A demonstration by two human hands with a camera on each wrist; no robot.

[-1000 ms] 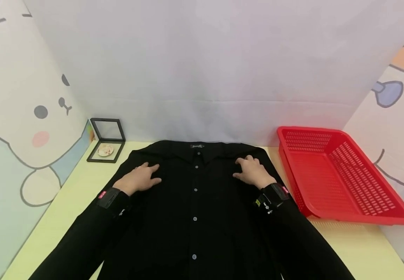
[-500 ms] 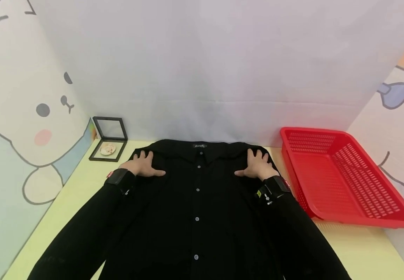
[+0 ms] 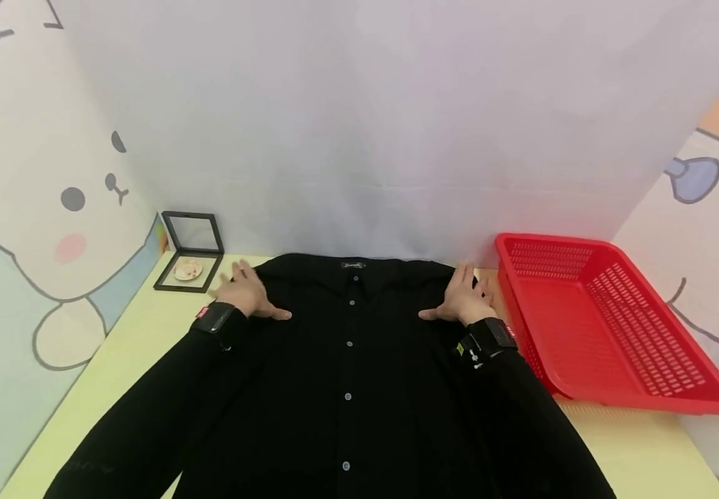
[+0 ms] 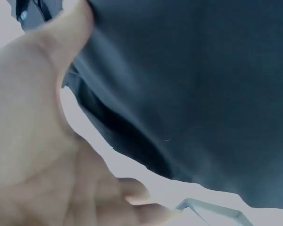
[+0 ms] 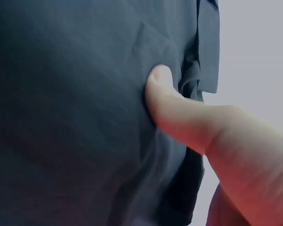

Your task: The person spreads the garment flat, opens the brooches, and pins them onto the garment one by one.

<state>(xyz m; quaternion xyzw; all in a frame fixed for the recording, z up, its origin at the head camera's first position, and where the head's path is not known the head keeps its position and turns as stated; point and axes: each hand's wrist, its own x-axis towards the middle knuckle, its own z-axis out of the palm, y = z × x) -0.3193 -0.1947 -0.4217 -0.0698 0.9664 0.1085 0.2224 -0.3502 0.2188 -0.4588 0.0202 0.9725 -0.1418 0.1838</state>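
A black button-up shirt (image 3: pixel 309 367) lies front side up, with its collar toward the back wall. My left hand (image 3: pixel 249 291) is at the left shoulder, its thumb on the cloth and its spread fingers out at the shirt's edge. In the left wrist view, the thumb (image 4: pixel 70 33) touches the shirt and the other fingers stand apart from it. My right hand (image 3: pixel 464 294) lies at the right shoulder with fingers extended. Its thumb (image 5: pixel 179 113) presses on the shirt in the right wrist view; the other fingers are mostly hidden there.
A red plastic basket (image 3: pixel 609 400) stands on the right of the yellow table (image 3: pixel 129 360). At the back left is an opened black-framed case (image 3: pixel 192 249) with a small pale round item inside. A white wall (image 3: pixel 359 125) rises behind the shirt.
Both hands have moved from the upper chest of the shirt forward and outward to its shoulders. The fingers of the left hand have reached the shirt's edge. The basket stays in place.
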